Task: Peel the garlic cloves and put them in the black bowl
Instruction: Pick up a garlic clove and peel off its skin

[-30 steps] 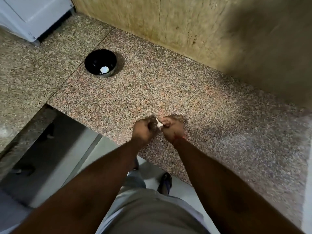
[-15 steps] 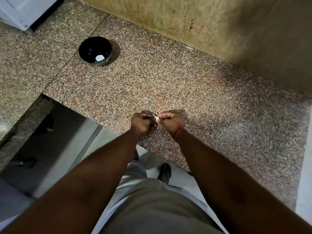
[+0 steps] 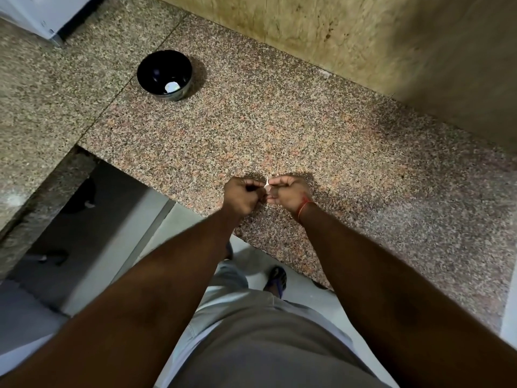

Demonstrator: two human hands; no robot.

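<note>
Both my hands meet over the near edge of the speckled granite counter (image 3: 307, 130). My left hand (image 3: 243, 196) and my right hand (image 3: 291, 191) pinch a small pale garlic clove (image 3: 268, 186) between their fingertips; a thin flake of skin sticks up from it. Most of the clove is hidden by my fingers. The black bowl (image 3: 156, 65) stands far to the upper left on the counter, well away from my hands, with one white peeled clove (image 3: 171, 86) inside it.
A tan stone wall (image 3: 349, 32) rises behind the counter. A white appliance (image 3: 42, 12) sits at the top left corner. The counter's front edge runs just under my wrists, with floor and my feet below. A darker counter section lies at left.
My hands stay together on the clove, with fingers shifting slightly and a bit of skin now sticking up. The camera view has moved, so the bowl sits differently in frame.
</note>
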